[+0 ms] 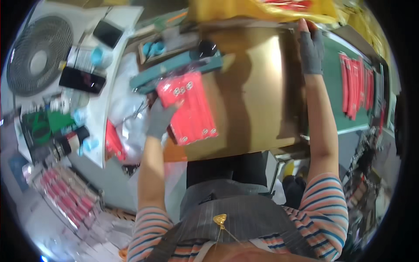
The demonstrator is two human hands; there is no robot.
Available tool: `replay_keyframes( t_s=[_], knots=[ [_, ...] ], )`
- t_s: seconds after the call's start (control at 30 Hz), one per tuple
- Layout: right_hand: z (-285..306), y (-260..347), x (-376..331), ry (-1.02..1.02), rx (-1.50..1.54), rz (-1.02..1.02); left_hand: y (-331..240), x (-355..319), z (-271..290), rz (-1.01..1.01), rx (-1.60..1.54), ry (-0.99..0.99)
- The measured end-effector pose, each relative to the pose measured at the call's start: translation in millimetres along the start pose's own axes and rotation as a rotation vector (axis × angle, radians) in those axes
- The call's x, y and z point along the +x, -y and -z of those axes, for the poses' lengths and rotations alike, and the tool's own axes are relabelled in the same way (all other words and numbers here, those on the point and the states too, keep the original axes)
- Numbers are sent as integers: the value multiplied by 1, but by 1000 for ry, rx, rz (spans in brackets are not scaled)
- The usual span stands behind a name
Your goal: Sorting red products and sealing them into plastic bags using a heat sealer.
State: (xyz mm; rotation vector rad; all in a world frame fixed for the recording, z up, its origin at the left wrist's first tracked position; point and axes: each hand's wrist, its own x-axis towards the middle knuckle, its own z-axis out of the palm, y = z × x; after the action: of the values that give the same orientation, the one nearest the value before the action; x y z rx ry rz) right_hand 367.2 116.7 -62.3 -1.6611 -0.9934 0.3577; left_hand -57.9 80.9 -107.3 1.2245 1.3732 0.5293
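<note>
My left hand (160,120), in a grey fingerless glove, is closed on the left edge of a flat pink pack (192,109) in clear, shiny film. Small round pale marks show near the pack's ends. It is over the left part of a brown cardboard surface (266,105). My right hand (311,50), gloved the same way, reaches to the far right corner of the cardboard, beside a yellow plastic bag (248,12). Its thumb stretches forward, apart from the shadowed fingers, and I see nothing held there.
Right of the cardboard, a green tray (349,124) bears several pink strips (355,85). A teal bar (174,67) and a black round object (207,49) lie beyond the pack. On the left white table are a fan (40,54), two phones (83,80) and a blue cup (101,56).
</note>
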Motion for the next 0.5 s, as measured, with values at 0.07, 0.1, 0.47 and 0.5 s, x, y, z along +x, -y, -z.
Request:
replay_keyframes(
  t_s=[0.07, 0.1, 0.47, 0.5],
  knots=[
    [43, -16, 39, -150, -225, -42, -20, -18, 10, -30, 477, 25],
    [58, -20, 62, -287, -323, -76, -33, -23, 14, 15, 348, 37],
    [96, -88, 222, 260, -1322, -362, -263, 211, -102, -323, 944, -295],
    [60, -43, 215, 306, -1235, -331, -260, 219, -80, -330, 954, -408]
  ],
)
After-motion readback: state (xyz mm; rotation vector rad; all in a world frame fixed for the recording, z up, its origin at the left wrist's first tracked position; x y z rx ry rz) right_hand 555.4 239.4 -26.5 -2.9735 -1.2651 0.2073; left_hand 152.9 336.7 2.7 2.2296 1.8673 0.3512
